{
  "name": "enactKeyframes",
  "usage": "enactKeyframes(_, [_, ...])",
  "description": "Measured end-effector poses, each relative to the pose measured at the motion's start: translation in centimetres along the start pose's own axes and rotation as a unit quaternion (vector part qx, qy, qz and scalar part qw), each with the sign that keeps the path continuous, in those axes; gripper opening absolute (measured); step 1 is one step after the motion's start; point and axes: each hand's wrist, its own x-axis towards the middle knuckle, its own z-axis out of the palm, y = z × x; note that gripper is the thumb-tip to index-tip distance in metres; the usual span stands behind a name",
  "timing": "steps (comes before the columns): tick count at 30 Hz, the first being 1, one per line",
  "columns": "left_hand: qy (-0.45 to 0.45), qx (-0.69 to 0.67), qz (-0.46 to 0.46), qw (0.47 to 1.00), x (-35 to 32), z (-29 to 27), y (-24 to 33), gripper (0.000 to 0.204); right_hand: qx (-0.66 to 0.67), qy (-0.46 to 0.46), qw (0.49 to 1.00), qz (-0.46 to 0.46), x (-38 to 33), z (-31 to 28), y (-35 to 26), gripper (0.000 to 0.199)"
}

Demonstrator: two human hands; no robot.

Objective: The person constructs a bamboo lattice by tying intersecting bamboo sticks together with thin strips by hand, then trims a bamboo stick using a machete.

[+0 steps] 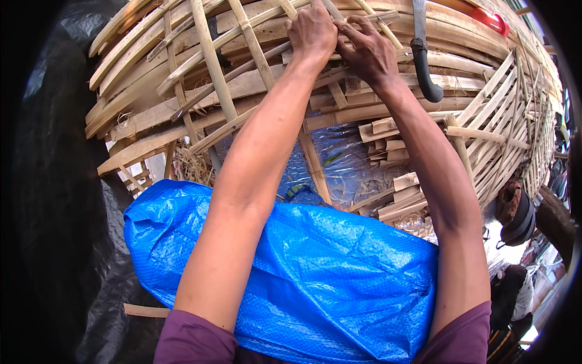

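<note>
Both arms reach forward to the top of the view over a stack of split bamboo [448, 62]. My left hand [312, 35] is closed around a thin bamboo strip [331, 8], its fingertips partly cut off by the upper edge. Right beside it, my right hand [371, 51] bends its fingers down toward the same spot, thumb close to the left hand; what lies between its fingers is hidden. Crossing bamboo strips [251, 45] lie to the left of the hands. A blade with a black hooked handle [424, 70] rests on the bamboo just right of my right hand.
A blue plastic sheet [339, 267] covers my lap. Short bamboo pieces [403, 200] are piled beyond it. Woven bamboo lattice [497, 115] stands at the right, with a red object [491, 22] at the upper right. Black sheeting [60, 212] hangs at the left.
</note>
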Motion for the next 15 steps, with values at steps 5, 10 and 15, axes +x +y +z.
enactKeyframes(5, [-0.003, -0.035, 0.025, 0.999, 0.1, 0.3, -0.9, 0.019, -0.002, -0.017, 1.0, 0.016, 0.7, -0.3, -1.0, 0.027])
enactKeyframes(10, [-0.013, -0.042, 0.02, 0.999, 0.1, 0.1, -1.1, 0.02, 0.007, -0.026, 0.999, 0.022, 0.9, -0.3, -1.4, 0.028])
enactKeyframes(15, [-0.087, -0.114, 0.051, 0.988, 1.0, -1.1, -2.0, 0.026, 0.015, -0.018, 0.999, 0.022, 0.4, -0.3, -0.8, 0.033])
